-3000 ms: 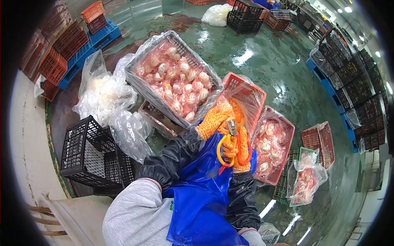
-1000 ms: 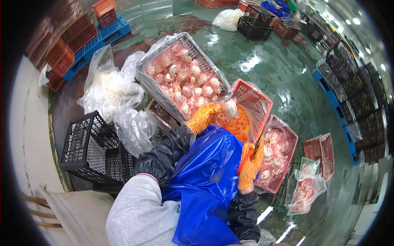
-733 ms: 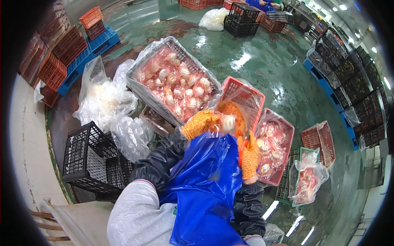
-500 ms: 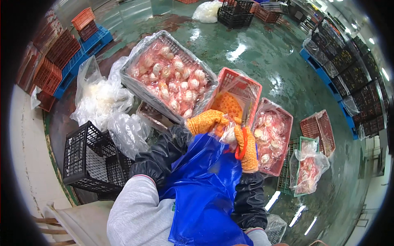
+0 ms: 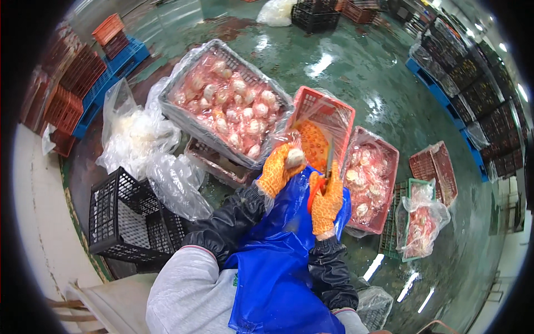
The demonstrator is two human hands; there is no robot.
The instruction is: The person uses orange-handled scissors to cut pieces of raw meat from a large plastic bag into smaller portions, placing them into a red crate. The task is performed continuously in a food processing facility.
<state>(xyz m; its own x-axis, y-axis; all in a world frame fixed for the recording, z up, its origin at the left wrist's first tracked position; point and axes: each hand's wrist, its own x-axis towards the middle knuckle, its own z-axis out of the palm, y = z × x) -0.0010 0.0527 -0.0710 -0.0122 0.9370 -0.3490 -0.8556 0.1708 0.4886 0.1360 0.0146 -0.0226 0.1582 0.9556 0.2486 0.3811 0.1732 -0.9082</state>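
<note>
My left hand (image 5: 276, 170), in an orange patterned glove, is closed around a pale, egg-like lump with pinkish membrane (image 5: 295, 158), over the near corner of the red crate (image 5: 346, 114). My right hand (image 5: 328, 205), gloved alike, grips red-handled scissors (image 5: 311, 192), with the blades pointing away from me into that crate. I cannot tell whether the blades are apart. The crate is lined with clear plastic and holds a mass of round orange yolks (image 5: 312, 143). To its left, a grey plastic-lined crate (image 5: 186, 125) is full of similar pale lumps in pink membrane.
A second red crate (image 5: 384, 209) of pale lumps stands close on the right, beyond it a green crate (image 5: 410, 189) with a bag. Left are a black crate (image 5: 119, 245) and crumpled plastic bags (image 5: 139, 139). Crates on blue pallets (image 5: 130, 55) line both sides. The floor (image 5: 356, 67) is wet.
My hands have moved apart. The left one now holds the pale lump higher and left of the scissors; before, the lump hung between both hands. The right hand has shifted slightly left.
</note>
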